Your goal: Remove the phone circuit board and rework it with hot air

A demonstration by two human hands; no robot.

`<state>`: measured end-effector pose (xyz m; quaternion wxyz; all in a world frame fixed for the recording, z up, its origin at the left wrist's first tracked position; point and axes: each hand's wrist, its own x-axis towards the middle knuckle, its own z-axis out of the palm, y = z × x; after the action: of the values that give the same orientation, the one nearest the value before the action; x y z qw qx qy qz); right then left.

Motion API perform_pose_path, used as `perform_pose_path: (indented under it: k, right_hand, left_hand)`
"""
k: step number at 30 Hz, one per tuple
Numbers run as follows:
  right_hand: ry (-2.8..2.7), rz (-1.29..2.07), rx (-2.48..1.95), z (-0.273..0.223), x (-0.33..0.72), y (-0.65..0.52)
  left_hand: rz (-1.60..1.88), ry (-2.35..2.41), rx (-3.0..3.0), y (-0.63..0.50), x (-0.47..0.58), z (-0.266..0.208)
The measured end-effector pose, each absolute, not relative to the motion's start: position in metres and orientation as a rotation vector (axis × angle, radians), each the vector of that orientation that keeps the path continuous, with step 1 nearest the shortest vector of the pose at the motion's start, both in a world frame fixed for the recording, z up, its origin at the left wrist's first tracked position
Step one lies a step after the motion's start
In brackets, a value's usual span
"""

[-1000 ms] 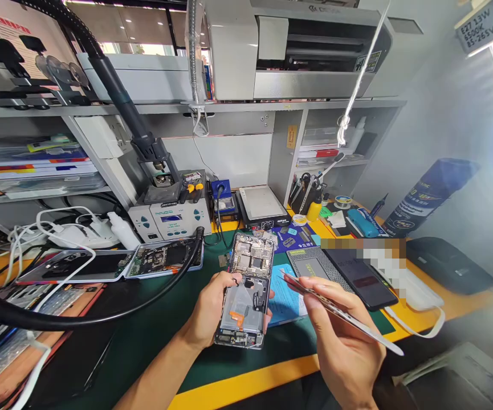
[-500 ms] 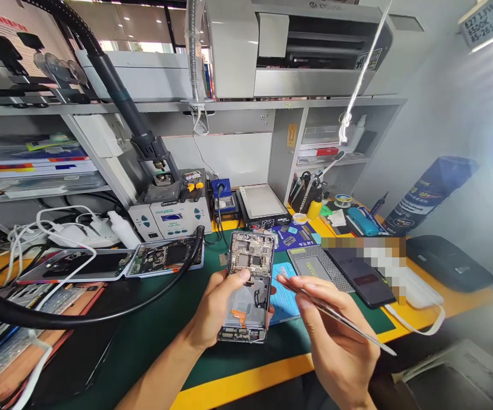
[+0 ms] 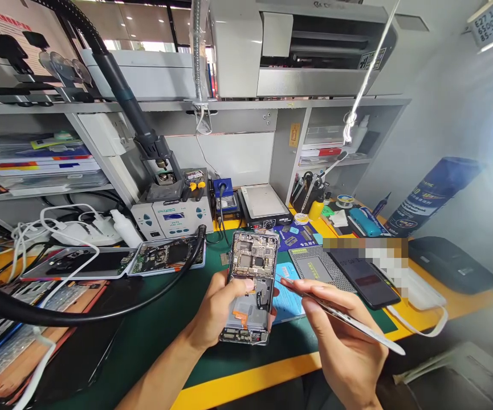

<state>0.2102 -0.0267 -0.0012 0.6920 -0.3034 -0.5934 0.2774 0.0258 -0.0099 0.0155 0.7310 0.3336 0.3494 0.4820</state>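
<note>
Thumb [image 3: 241, 287] creeping inward, my left hand [image 3: 211, 313] is clasping the opened phone [image 3: 250, 307] steady centre-frame, my right hand [image 3: 346, 347] pinching tweezers [image 3: 358, 325] beside it

Slim silver tweezers [image 3: 357, 325], smooth, shiny metal; flat dark-green mat [image 3: 152, 324], matt; black rectangular phone [image 3: 366, 279], glossy-faced; opened rectangular phone [image 3: 255, 302], metallic-looking inside.
</note>
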Motion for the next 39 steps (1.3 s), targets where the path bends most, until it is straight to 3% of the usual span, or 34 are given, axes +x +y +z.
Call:
perform_pose_path:
  k: [39]
  right_hand:
    - [-0.848, 1.084, -0.712, 0.007, 0.22, -0.017]
  left_hand:
    - [0.868, 0.494, 0.623, -0.008, 0.017, 0.01]
